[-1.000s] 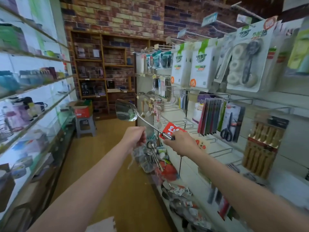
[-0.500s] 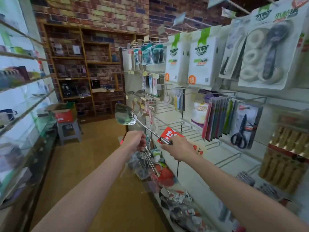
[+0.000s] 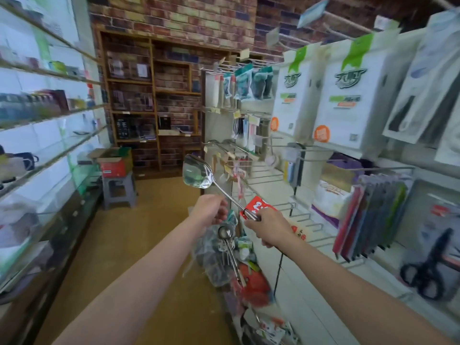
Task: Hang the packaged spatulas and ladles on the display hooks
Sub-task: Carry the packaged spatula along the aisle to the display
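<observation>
Spatula (image 3: 199, 174) is gripped at the handle end by right hand (image 3: 270, 226), blade raised clear, presumably for threading onto display hooks (image 3: 302, 215); bundle of packaged utensils (image 3: 219, 255) is clutched in left hand (image 3: 210, 210)

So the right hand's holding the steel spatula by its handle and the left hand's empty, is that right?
Not quite. In the head view the right hand does grip the steel spatula by its handle, but the left hand isn't empty: it holds a bundle of packaged utensils.
</observation>
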